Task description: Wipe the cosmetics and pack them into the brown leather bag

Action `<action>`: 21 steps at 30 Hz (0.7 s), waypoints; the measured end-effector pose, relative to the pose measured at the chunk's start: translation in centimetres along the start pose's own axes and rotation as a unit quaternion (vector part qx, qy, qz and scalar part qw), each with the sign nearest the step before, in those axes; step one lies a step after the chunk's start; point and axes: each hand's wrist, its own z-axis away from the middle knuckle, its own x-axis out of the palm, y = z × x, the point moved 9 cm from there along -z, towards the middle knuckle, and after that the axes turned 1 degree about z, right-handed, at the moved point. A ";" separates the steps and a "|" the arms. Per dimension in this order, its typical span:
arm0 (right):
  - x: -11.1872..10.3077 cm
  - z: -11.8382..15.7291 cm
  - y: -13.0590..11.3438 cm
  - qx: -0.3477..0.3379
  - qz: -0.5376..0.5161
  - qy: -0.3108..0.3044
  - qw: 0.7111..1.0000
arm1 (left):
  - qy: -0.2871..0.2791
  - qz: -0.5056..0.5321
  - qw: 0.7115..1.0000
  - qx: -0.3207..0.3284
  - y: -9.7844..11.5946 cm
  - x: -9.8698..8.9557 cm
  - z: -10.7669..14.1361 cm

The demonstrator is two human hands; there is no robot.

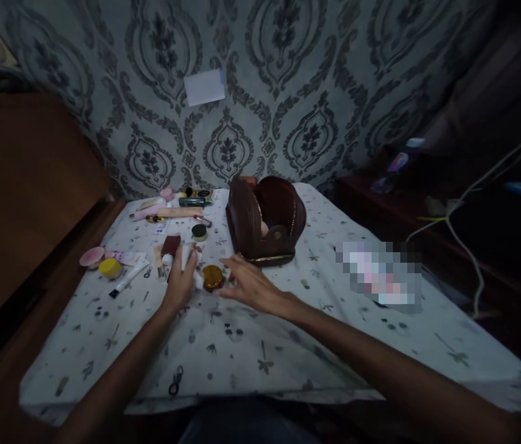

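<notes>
Toward the left of the cloth-covered table, my left hand (180, 280) is closed around a small white item (192, 254), whose kind I cannot make out. My right hand (255, 285) has its fingers apart and stretched toward a round jar with an amber lid (213, 277); it holds nothing. The jar stands between my two hands. Just behind, a small jar with a dark lid (199, 232) sits on the cloth. A dark red-brown packet (171, 245) lies beyond my left fingers. Behind my right hand, a brown cosmetic bag (267, 222) stands unzipped.
Several tubes and cosmetics lie at the back left, among them a dark green tube (194, 201). A yellow-lidded jar (110, 267), a pink round case (92, 257) and a white tube (129, 277) lie at left. A pixelated object (380, 274) lies at right. A bottle (396, 165) stands beyond.
</notes>
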 end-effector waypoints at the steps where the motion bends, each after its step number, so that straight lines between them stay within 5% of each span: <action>1: 1.7 -0.5 1.2 0.040 -0.013 -0.005 0.999 | -0.036 -0.032 0.998 0.030 0.4 1.1 0.4; 5: 4.8 -1.9 3.7 0.100 -0.040 0.029 0.994 | -0.161 -0.106 0.975 0.111 1.1 5.0 2.1; 10: 4.7 -1.6 3.8 0.073 -0.051 0.075 0.993 | -0.164 0.056 0.982 -0.069 -1.9 5.1 0.7; 14: 4.1 -1.0 3.9 0.027 -0.148 0.108 0.983 | -0.148 0.136 0.969 -0.145 -2.7 5.1 -0.2; 21: 3.4 -0.9 4.8 0.024 -0.432 0.111 0.895 | -0.169 0.295 0.905 -0.257 -2.9 7.7 1.0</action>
